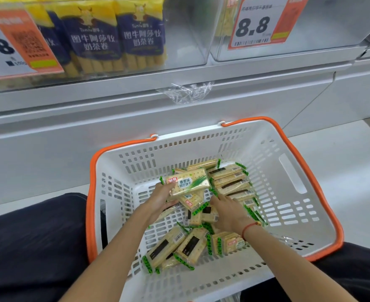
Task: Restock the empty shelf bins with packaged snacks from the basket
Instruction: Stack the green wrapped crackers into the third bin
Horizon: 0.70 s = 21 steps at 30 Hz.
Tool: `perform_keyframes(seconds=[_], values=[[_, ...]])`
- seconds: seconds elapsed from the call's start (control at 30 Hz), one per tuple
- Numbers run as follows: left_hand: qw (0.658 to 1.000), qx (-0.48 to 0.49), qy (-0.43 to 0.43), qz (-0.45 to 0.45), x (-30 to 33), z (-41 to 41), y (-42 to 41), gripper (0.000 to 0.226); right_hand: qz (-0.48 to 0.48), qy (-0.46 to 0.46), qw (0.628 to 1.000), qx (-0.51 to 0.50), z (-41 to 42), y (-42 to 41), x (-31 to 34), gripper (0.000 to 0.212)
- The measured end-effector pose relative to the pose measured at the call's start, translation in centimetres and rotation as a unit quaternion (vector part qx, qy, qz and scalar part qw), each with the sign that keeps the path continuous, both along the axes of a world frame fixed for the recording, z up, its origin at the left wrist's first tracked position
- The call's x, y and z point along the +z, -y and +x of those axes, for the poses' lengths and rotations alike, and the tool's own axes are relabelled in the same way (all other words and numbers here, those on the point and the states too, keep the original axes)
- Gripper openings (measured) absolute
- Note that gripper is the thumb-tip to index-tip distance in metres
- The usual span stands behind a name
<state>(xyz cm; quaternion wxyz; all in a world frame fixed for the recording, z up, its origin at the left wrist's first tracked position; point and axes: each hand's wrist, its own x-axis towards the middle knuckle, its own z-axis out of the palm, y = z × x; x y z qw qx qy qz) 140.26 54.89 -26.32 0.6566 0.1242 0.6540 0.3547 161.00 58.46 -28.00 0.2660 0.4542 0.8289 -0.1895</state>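
A white basket with an orange rim point(288, 171) sits on the floor between my knees. Several small cracker packets with green-edged wrappers point(179, 247) lie loose in its bottom. My left hand point(160, 198) grips a stack of cracker packets point(189, 183), label up, just above the pile. My right hand point(228, 211) reaches into the packets in the middle, fingers curled on them. Above, a clear shelf bin point(321, 29) with an 8.8 price tag point(256, 25) holds only a few packets at its back left.
The clear bin on the left point(179, 40) holds yellow and blue roll snack bags point(118, 35) behind an orange price tag point(16, 44). Crumpled clear plastic film point(186, 92) hangs off the white shelf ledge. My dark trouser legs point(38, 247) flank the basket.
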Motion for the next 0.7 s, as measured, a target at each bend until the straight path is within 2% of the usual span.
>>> perform_keyframes(seconds=[0.07, 0.17, 0.3, 0.37, 0.5, 0.57, 0.7], values=[[1.000, 0.007, -0.005, 0.002, 0.1, -0.4, -0.1, 0.045, -0.002, -0.013, 1.000, -0.010, 0.3, -1.2, 1.5, 0.053], [0.999, 0.040, -0.030, 0.006, 0.7, -0.9, 0.0, 0.044, -0.082, -0.031, 0.990, -0.114, 1.3, -3.3, 4.6, 0.040], [0.995, 0.053, -0.083, 0.006, 2.2, -1.2, -0.1, 0.046, -0.138, -0.074, 0.964, -0.215, 3.0, -5.1, 7.8, 0.041], [0.993, 0.036, -0.112, 0.014, 3.4, -1.2, -0.2, 0.050, -0.185, -0.119, 0.933, -0.283, 3.6, -5.6, 9.2, 0.041], [0.988, 0.028, -0.144, 0.050, 6.0, -1.4, -0.5, 0.050, -0.279, -0.253, 0.834, -0.404, 4.0, -5.4, 12.4, 0.037], [0.986, 0.058, -0.141, 0.064, 7.3, -1.4, -0.5, 0.048, -0.295, -0.307, 0.808, -0.407, 3.9, -5.0, 13.3, 0.036], [0.982, 0.107, -0.124, 0.091, 8.6, -1.4, 0.1, 0.046, -0.329, -0.377, 0.780, -0.376, 3.7, -4.4, 13.7, 0.032]])
